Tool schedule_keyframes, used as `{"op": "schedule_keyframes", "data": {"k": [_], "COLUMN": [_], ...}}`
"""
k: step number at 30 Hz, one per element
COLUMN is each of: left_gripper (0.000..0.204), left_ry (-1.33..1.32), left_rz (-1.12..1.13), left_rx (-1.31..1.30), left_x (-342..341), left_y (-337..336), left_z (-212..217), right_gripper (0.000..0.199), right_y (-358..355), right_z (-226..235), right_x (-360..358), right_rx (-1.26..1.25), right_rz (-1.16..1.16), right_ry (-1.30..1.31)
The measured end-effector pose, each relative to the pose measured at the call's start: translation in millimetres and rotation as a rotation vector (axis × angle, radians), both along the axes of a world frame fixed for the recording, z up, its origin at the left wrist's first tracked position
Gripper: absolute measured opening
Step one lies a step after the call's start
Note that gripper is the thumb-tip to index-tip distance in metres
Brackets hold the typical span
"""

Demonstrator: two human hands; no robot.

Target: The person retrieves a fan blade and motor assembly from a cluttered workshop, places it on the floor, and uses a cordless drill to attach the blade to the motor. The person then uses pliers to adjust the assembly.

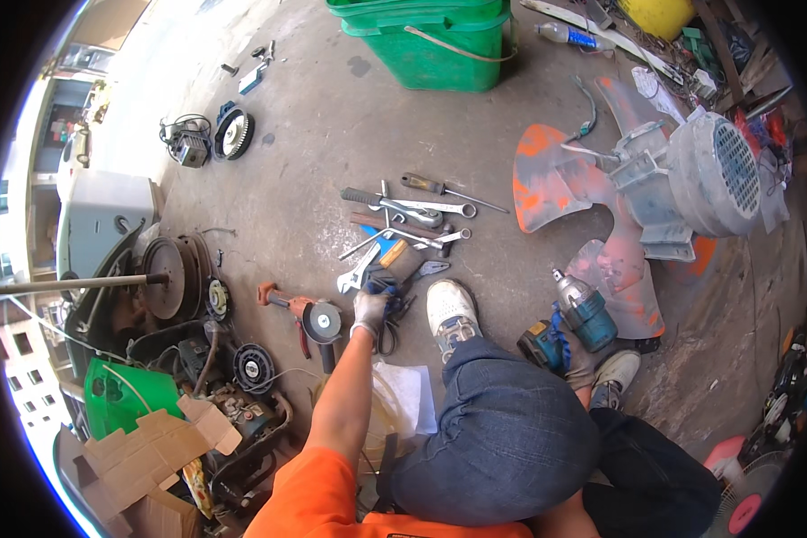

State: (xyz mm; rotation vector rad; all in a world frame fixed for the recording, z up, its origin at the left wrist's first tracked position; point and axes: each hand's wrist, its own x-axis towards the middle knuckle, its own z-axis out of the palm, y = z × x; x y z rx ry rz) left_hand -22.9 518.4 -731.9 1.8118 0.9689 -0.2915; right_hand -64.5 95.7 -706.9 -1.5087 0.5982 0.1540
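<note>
My left hand [369, 309], in a grey and dark blue glove, reaches down at the near edge of a pile of hand tools. Its fingers blend into the dark tools, so their grip is hidden. Beside it lie an adjustable wrench [359, 269], a brown-and-black block [400, 260] and pliers [432, 268]. Farther off in the pile are a ratchet [393, 205] and a combination wrench [439, 208]. My gloved right hand [580, 366] is closed round the handle of a teal cordless impact wrench [590, 316], beyond my right shoe.
An angle grinder [318, 320] lies left of my left hand. A screwdriver [430, 185] lies beyond the pile. The large fan with its motor [681, 179] stands at right, a green bucket [439, 54] at the far side. Machine parts and cardboard [148, 453] crowd the left.
</note>
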Motion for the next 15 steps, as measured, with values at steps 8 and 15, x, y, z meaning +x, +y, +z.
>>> {"op": "schedule_keyframes", "data": {"k": [8,15], "left_gripper": [0.012,0.010], "left_ry": [-0.175,-0.334], "left_rz": [0.257,0.154], "left_rx": [-0.216,0.315], "left_x": [-18.2,-46.3], "left_y": [0.7,38.0], "left_z": [-32.0,-82.5], "right_gripper": [0.038,0.053], "right_y": [17.0,5.3], "right_z": [41.1,-15.2], "right_x": [14.4,-5.1], "right_rx": [0.080,0.011], "right_rz": [-0.046,-0.064], "right_ry": [-0.043,-0.038]}}
